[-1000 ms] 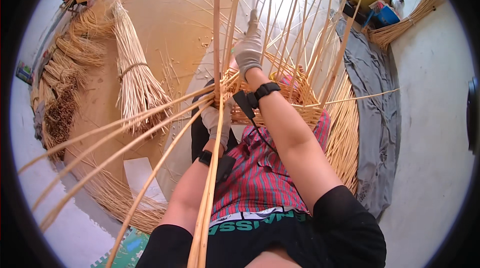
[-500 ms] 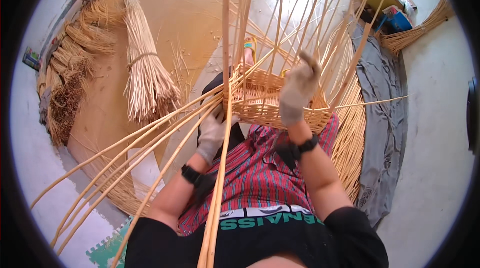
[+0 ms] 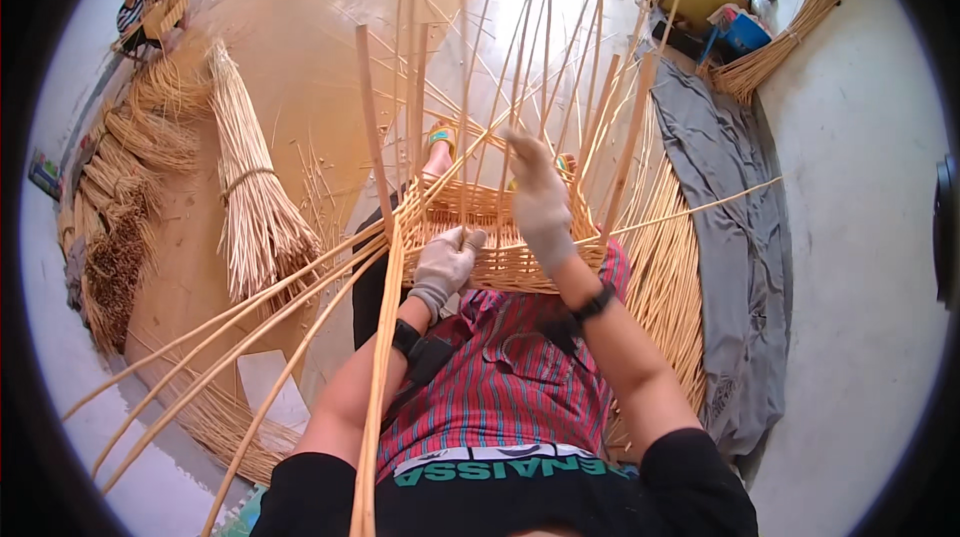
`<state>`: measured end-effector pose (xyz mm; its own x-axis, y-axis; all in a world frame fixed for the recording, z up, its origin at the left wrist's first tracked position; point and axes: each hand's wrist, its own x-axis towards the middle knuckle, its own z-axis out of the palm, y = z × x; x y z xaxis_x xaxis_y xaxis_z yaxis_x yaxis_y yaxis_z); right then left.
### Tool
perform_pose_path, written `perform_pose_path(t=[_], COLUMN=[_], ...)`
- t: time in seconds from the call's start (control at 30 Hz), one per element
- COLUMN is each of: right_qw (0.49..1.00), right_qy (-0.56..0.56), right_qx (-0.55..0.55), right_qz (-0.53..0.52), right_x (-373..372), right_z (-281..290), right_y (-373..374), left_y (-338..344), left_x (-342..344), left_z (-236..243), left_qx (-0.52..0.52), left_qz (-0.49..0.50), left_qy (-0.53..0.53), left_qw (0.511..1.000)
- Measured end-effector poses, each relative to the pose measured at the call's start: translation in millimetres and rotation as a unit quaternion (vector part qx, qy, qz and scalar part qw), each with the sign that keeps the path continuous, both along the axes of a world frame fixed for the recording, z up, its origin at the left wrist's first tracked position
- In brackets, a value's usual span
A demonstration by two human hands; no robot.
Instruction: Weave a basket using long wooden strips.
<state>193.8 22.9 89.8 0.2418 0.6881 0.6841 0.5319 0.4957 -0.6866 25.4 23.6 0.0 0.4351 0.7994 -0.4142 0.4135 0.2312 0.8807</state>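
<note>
A partly woven wicker basket (image 3: 520,272) with a rectangular base rests over my lap. Thin willow rods (image 3: 545,67) stand up from its walls, and flat wooden stakes (image 3: 372,127) rise at its corners. My left hand (image 3: 445,265), in a pale work glove, is at the near wall with its fingers closed around the foot of an upright rod. My right hand (image 3: 542,212), gloved too, is raised over the basket's right half, its fingers stretched upward among the rods. Several long weaving rods (image 3: 290,302) fan out from the near left corner.
A tied bundle of rods (image 3: 255,187) lies on the left floor, beside piled bundles (image 3: 115,207). To my right are loose rods (image 3: 660,267) and a grey cloth (image 3: 740,277). A blue container (image 3: 745,34) is far right. A person (image 3: 132,9) sits far left.
My view has shifted, and the basket appears lower and farther left. My left hand has come from behind the corner rods to the near wall. My right hand stays raised over the basket.
</note>
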Motion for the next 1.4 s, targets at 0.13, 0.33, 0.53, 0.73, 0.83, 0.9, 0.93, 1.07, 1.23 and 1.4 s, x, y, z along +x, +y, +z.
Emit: perform_pose_path(t=[0.13,0.33,0.53,0.73,0.83,0.9,0.93,1.07,1.23,1.4], right_qw=[0.994,0.862,0.874,0.826,0.855,0.869,0.879,0.979,0.997,0.879], right_qy=[0.066,0.497,0.476,0.557,0.513,0.477,0.452,-0.127,0.047,0.477], right_qx=[-0.092,-0.094,-0.055,-0.085,-0.056,-0.128,-0.147,-0.120,-0.034,0.000], right_qz=[-0.006,-0.027,-0.080,0.005,-0.051,-0.015,-0.046,-0.107,-0.058,-0.014], right_x=[5,52,12,82,118,120,117,103,113,147], right_z=[25,-90,-60,-59,-86,-80,-66,8,-5,-73], right_y=[21,-96,-109,-134,-167,-165,-156,-52,-38,-135], left_y=[-4,2,25,-7,-31,-31,-29,-31,-36,-26], left_x=[7,1,30,38,62,85,91,103,104,110], left_z=[8,11,15,51,47,35,29,9,8,24], left_qx=[-0.077,0.001,0.178,0.323,0.317,-0.087,-0.069,0.147,0.018,-0.055], left_qz=[0.078,0.041,0.064,0.191,0.175,-0.062,-0.056,-0.051,0.024,-0.025], left_qy=[-0.027,-0.058,0.129,0.019,-0.158,-0.066,-0.037,0.093,0.021,-0.060], left_qw=[0.994,0.997,0.973,0.927,0.918,0.992,0.995,0.984,0.999,0.996])
